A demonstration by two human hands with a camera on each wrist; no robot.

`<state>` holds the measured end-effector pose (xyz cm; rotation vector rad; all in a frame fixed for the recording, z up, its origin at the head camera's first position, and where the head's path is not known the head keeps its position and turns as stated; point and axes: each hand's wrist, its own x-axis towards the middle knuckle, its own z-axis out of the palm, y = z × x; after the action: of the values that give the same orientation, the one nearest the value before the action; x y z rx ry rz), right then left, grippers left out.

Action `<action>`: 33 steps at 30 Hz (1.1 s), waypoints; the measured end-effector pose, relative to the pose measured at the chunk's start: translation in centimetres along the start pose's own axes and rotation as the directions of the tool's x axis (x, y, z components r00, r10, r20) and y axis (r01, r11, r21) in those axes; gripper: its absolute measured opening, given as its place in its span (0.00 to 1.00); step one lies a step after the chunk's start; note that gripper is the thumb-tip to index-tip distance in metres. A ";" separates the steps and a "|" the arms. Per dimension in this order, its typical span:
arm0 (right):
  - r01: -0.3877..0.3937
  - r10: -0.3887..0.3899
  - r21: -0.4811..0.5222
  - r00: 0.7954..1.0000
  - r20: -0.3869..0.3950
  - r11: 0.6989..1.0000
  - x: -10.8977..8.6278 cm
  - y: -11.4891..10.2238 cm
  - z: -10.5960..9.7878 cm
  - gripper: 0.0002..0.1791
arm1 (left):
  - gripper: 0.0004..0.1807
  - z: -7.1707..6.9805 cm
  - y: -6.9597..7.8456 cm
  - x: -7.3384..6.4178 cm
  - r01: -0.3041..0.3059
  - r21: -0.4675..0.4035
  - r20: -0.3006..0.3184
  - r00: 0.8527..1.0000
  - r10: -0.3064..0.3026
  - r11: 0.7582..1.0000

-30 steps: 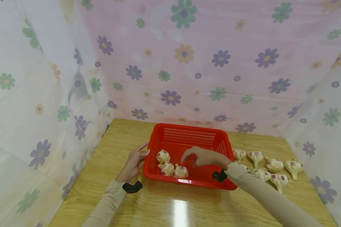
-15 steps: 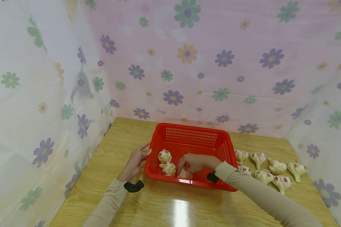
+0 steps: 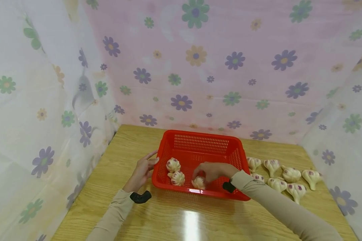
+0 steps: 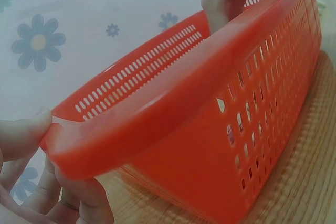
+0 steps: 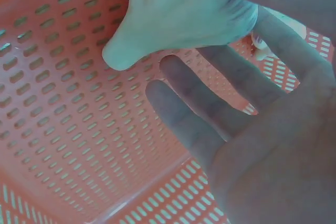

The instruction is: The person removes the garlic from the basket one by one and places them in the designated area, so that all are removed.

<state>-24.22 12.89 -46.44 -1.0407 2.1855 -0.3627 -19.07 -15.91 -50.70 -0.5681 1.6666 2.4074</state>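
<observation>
Garlic (image 3: 199, 182) sits inside the basket (image 3: 202, 144), near the middle of the wall closest to me, pinched in my right hand (image 3: 213, 170).

Biggest first. Flowered cloth (image 3: 211, 92) hangs at the back and on both sides, pinkish at the back, whiter on the sides. Wood-grain table (image 3: 157, 221) below it, bright glare patch on the near part.

Basket: red, rectangular, slotted walls, standing on the table, slightly skewed to me.

Sleeves: both beige, left one (image 3: 116, 211) coming in over the table, right one (image 3: 277, 202) crossing the basket's near right corner.

Left hand (image 3: 142, 172): gripping the basket's left rim, thumb on top, fingers tucked underneath; the left wrist view shows it clearly.

Right hand: reaches down into the basket, thumb on one side of the bulb, index and middle on the other. Ring and little fingers extended, off to the side. Pale stem pokes out past the fingers, purple-streaked end sits nearer the palm. Can't tell if the bulb touches the basket floor.

Other stock: two more bulbs (image 3: 177, 178) in the basket by its left wall, one just behind the other. Seven bulbs (image 3: 291, 174) on the table right of the basket, in two rough rows; the ones next to the basket are partly hidden.

Smallest: black straps (image 3: 140, 197), one per wrist.
</observation>
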 end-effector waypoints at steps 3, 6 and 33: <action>-0.010 0.010 0.035 1.000 0.011 0.999 -0.1 0.1 0.0 0.24 | 0.26 0.0 0.0 -0.1 0.001 0.008 0.003 1.000 -0.002 1.000; -0.008 0.007 0.072 1.000 0.017 0.997 -0.1 0.4 0.1 0.24 | 0.26 0.0 0.1 -0.1 -0.005 0.017 0.010 1.000 0.005 1.000; 0.115 -0.073 0.300 0.986 -0.148 0.947 -4.5 1.9 -2.5 0.30 | 0.27 0.0 0.1 -0.6 -0.015 0.016 0.022 1.000 0.015 1.000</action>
<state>-24.94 17.49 -43.51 -0.9695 2.1118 -0.8124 -18.59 -15.90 -50.36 -0.5264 1.6862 2.3991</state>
